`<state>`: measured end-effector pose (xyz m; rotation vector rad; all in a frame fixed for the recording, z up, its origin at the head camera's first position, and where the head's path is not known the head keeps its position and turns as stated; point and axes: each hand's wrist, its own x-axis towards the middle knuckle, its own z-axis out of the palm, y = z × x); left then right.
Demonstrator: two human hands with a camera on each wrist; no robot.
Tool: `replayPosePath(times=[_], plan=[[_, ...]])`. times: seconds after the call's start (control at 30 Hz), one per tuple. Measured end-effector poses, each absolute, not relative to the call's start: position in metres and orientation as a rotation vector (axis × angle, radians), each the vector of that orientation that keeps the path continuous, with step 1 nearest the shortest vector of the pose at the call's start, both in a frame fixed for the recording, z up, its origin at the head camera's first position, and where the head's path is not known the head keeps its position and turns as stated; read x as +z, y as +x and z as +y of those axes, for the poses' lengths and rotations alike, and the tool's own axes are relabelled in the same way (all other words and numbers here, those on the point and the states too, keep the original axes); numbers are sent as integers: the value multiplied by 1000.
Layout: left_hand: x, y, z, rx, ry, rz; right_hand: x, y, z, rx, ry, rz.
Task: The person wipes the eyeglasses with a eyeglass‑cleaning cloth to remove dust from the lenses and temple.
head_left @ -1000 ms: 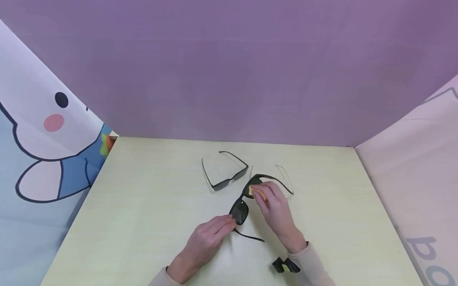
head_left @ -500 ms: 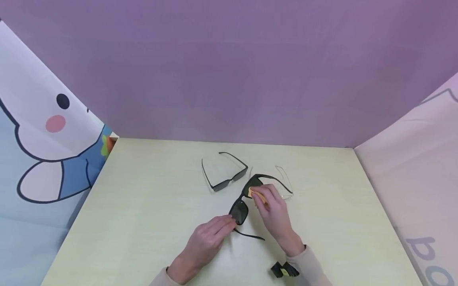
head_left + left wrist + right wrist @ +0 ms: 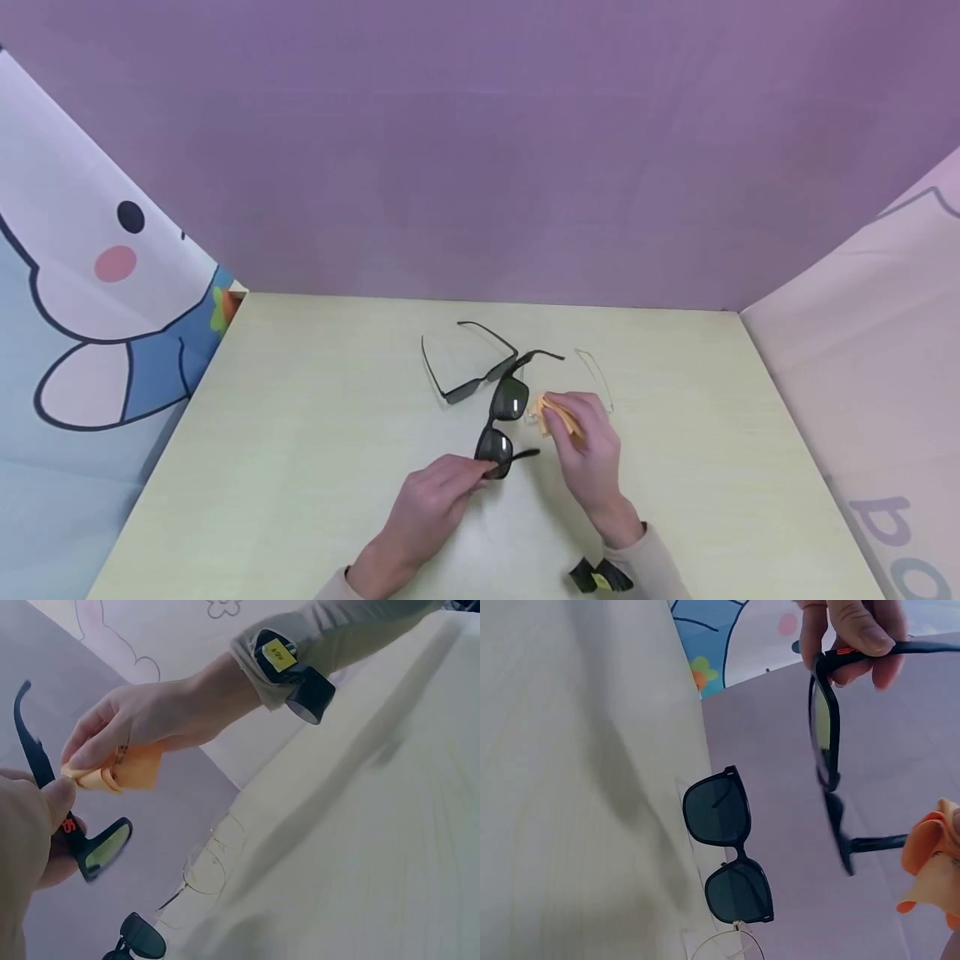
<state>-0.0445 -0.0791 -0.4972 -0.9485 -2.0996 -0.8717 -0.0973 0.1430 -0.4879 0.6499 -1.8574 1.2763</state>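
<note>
The pale desk (image 3: pixel 300 500) carried work that looked like lens wiping, set roughly midway between its left and right edges. The left hand (image 3: pixel 431 504), reaching in from the near edge, pinched one end of the black sunglasses (image 3: pixel 511 400) between thumb and fingers, holding them above the surface with the other end toward the far edge. Beyond, a second dark pair (image 3: pixel 462 390) lay nearer that far edge; a wire-rimmed pair (image 3: pixel 204 870) lay to its right. The right hand (image 3: pixel 588 442), on the right-edge side, had thumb and fingertips clamped on an orange cloth (image 3: pixel 558 418), just beside the lenses but apart. The next move seemed to call for pressing cloth to lens while the left grip steadied the frame.
</note>
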Motion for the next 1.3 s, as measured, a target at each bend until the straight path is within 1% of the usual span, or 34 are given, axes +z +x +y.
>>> replayPosePath(times=[0.17, 0.3, 0.47, 0.63, 0.77, 1.0, 1.07, 1.2, 1.3], plan=[[-495, -44, -76, -1070, -885, -2104, -485, -94, 139, 1296, 632, -1689], [-492, -44, -72, -1211, -846, -2141, -476, -89, 130, 1278, 695, -1567], [-488, -44, -69, -1316, -822, -2230, -464, -84, 118, 1103, 918, -1529], [-485, -43, -67, -1380, -842, -2283, -461, -79, 113, 916, 1116, -1655], [-483, -43, -68, -1382, -879, -2311, -463, -80, 113, 854, 1099, -1721], [-481, -42, -68, -1478, -915, -2387, -463, -94, 121, 992, 877, -1775], [-481, -41, -67, -1476, -917, -2395, -464, -94, 121, 1000, 920, -1773], [-482, -42, -68, -1402, -903, -2389, -467, -90, 120, 930, 1128, -1765], [-482, -43, -69, -1382, -900, -2386, -467, -90, 119, 920, 1117, -1782]])
